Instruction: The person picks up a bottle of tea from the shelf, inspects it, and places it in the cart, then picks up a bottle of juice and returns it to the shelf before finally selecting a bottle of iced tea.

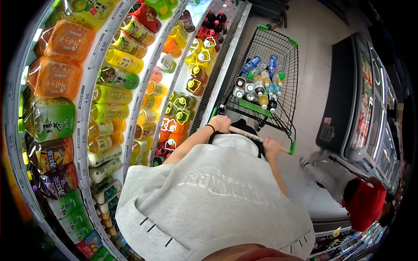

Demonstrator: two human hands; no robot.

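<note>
My left hand (220, 123), with a dark band at the wrist, is wrapped round the left part of the cart's handle bar (246, 134). Near the bar's right end, my right hand (272, 148) grips it too. Ahead of both hands stands the black wire shopping cart (287, 104) with green corners. Several drink bottles (263, 82) lie and stand in the part of its basket nearest me, some with blue labels, others holding yellow or clear drinks. A dark object hangs by the handle, partly hidden by my grey top.
Drink shelves (89, 87) full of bottles and cartons run along the left, close to the cart. A glass-fronted freezer (365, 100) stands at the right. Behind at the lower right is a person in red (365, 203). Grey floor (315, 56) lies between cart and freezer.
</note>
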